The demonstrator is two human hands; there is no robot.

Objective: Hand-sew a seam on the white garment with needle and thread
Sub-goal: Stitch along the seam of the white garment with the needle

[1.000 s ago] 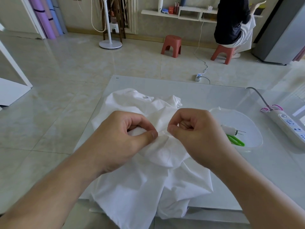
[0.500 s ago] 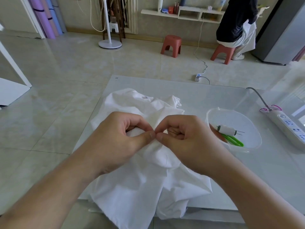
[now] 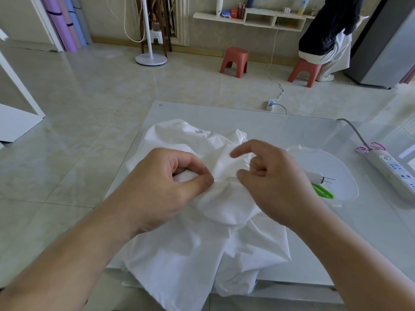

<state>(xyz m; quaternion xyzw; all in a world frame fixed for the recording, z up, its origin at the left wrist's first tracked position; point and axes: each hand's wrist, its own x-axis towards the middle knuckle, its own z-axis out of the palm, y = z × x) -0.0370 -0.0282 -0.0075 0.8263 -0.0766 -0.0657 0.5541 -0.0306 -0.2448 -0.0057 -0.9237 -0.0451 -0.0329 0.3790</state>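
The white garment (image 3: 202,254) lies crumpled on the pale glass table (image 3: 224,115) and hangs over its near edge. My left hand (image 3: 164,189) pinches a raised fold of it between thumb and curled fingers. My right hand (image 3: 271,185) hovers just right of that fold, index finger stretched out to the left, thumb apart from it, the other fingers curled. A thin line that may be the needle (image 3: 224,177) lies on the fabric between the two thumbs. The thread is too fine to follow.
A translucent bowl (image 3: 345,173) right of the garment holds a white thread spool (image 3: 313,177) and green scissors (image 3: 323,191). A power strip (image 3: 395,170) lies at the table's right edge. Beyond on the floor are a red stool (image 3: 234,61) and a seated person (image 3: 325,34).
My right hand had its fingertips pinched against my left thumb on the fold; it has since spread its index finger and thumb and drawn slightly right. My left hand keeps its pinch.
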